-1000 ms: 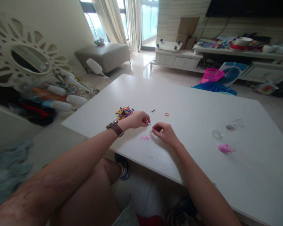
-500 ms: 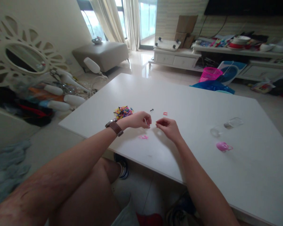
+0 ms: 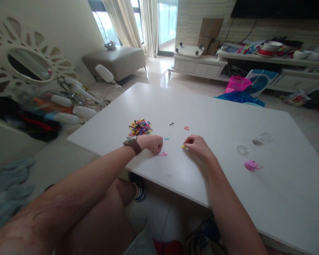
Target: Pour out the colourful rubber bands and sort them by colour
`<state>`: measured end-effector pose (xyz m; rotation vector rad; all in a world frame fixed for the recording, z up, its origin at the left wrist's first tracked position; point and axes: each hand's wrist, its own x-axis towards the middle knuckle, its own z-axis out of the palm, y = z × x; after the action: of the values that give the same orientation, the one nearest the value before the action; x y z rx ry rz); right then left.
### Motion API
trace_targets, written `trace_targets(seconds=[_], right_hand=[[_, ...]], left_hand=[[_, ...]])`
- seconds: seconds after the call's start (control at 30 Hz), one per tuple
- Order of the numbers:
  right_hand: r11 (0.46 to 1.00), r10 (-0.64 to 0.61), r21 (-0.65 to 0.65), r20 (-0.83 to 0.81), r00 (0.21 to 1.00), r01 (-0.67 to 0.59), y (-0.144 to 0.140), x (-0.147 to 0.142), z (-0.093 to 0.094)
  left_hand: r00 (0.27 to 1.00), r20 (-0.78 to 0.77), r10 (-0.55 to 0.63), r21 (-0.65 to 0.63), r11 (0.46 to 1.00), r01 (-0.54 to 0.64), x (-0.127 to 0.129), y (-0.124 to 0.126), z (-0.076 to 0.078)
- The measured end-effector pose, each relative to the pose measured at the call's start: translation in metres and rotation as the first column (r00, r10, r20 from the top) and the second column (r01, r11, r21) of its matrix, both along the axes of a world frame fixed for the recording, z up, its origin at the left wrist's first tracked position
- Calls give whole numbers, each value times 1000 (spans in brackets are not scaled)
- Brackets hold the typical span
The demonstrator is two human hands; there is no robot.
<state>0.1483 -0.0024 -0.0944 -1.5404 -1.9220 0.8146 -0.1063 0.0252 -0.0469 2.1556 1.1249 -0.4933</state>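
Observation:
My left hand (image 3: pixel 154 143), with a watch (image 3: pixel 133 143) on its wrist, is closed with its fingertips down at the small thin pink strips (image 3: pixel 163 154) on the white table. Whether it pinches one of them is hidden. My right hand (image 3: pixel 196 144) is closed, thumb and finger together at a small yellow strip (image 3: pixel 183 146) at the tabletop. Between the hands, a little farther back, lies a blue strip (image 3: pixel 166 139). Behind my left hand is a pile of small multicoloured strips (image 3: pixel 140 127). Dark strips (image 3: pixel 171 124) and orange-red strips (image 3: pixel 186 128) form separate little groups.
On the right of the white table (image 3: pixel 255 205) lie a clear glass jar (image 3: pixel 264 139) on its side, a clear round piece (image 3: pixel 243 149) and a pink pouch-like thing (image 3: pixel 252 165). A lamp with white shades (image 3: pixel 85 112) stands close to the table's left edge.
My left hand has moved down toward the pink strips. My right hand has shifted right and down to the tabletop. The blue strip and yellow strip now show.

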Motion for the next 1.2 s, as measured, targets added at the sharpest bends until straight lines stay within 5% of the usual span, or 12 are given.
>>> trace_targets(seconds=[0.3,0.67,0.97,1.2], right_hand=[[999,19,47,40,999,-21,0,-1,0],[999,19,49,-1,1000,-19,0,-2,-1],[986,169,-18,27,985,-168,-3,4,3],[987,159,-8,69,985,-159,-4,3,4]], left_hand=[[976,217,-2,61,998,-12,1,-3,8],[972,220,-79,132,990,51,15,-16,-1],[987,141,-74,73,995,64,14,-15,1],[986,158,53,168,983,-80,-19,8,30]])
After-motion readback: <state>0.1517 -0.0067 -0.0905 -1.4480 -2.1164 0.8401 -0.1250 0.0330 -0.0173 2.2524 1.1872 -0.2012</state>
